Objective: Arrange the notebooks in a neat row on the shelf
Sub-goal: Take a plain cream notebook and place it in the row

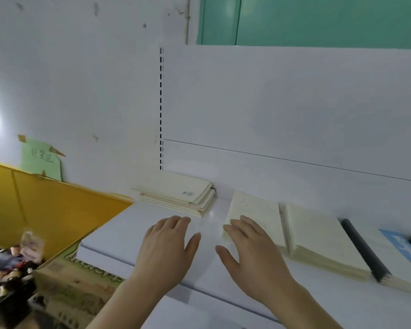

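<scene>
On the white shelf (119, 231) lie cream notebooks. A loose, uneven stack (176, 193) sits at the back left against the wall. To its right a cream stack (254, 214) lies flat, then another cream stack (323, 243), then a notebook with a black spine (363, 250) and one with a blue cover (403, 248). My left hand (166, 248) hovers flat over the bare shelf, fingers straight, holding nothing. My right hand (252, 252) lies with straight fingers on the near left corner of the first flat cream stack.
A yellow panel (45, 205) stands left of the shelf. Below it a cardboard box (74, 281) and a heap of small packaged items (7, 264) sit lower left. The white back panel (294, 110) rises behind the shelf.
</scene>
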The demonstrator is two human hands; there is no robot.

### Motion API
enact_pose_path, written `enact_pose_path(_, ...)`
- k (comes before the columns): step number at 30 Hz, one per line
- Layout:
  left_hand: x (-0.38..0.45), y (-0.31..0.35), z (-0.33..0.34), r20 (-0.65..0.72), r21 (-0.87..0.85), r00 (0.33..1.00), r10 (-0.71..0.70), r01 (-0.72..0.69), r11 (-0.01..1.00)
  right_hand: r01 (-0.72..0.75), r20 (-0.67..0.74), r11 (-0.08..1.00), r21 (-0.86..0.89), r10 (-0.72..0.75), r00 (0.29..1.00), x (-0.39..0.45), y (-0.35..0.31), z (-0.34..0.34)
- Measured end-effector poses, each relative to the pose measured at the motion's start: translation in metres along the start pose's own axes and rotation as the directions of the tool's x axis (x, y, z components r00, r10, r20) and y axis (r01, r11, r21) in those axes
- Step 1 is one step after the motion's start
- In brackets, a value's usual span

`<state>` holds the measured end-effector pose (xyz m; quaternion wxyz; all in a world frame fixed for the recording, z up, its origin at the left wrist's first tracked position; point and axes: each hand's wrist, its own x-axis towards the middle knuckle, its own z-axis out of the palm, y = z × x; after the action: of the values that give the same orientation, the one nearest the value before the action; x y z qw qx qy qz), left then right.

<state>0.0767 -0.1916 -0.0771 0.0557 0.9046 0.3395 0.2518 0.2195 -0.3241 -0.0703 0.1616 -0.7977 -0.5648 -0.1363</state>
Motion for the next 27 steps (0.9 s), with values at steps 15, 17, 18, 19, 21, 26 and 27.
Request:
enact_pose_path(15, 0.116, -0.1, 0.023, 0.067, 0.118, 0.998, -0.016, 0.008, 0.993, 0.022, 0.097, 0.996, -0.09, -0.013, 0.995, 0.174, -0.027, 0.084)
enact_pose_path(17, 0.124, -0.11, 0.03, 0.126, 0.14, 0.992, -0.012, -0.006, 0.99, 0.033, 0.098, 0.992, -0.121, -0.021, 0.995, 0.182, -0.029, 0.094)
enact_pose_path(18, 0.127, -0.114, 0.033, 0.148, 0.142, 0.989, -0.001, -0.021, 0.99, 0.058, 0.075, 0.988, -0.144, -0.047, 0.996, 0.185, -0.03, 0.098)
enact_pose_path(19, 0.13, -0.118, 0.035, 0.158, 0.146, 0.987, 0.017, -0.04, 0.988, 0.082, 0.044, 0.983, -0.166, -0.075, 0.996, 0.187, -0.03, 0.099)
enact_pose_path(21, 0.137, -0.126, 0.039, 0.127, 0.14, 0.989, 0.072, -0.09, 0.986, 0.091, -0.013, 0.979, -0.183, -0.095, 0.995, 0.189, -0.032, 0.094)
enact_pose_path(26, 0.144, -0.141, 0.041, -0.207, -0.132, 0.958, 0.198, -0.228, 0.965, -0.051, -0.123, 0.982, -0.182, 0.029, 0.992, 0.184, -0.04, 0.072)
enact_pose_path(27, 0.145, -0.142, 0.037, -0.272, -0.172, 0.94, 0.206, -0.259, 0.95, -0.086, -0.183, 0.984, -0.153, 0.057, 0.981, 0.182, -0.043, 0.066)
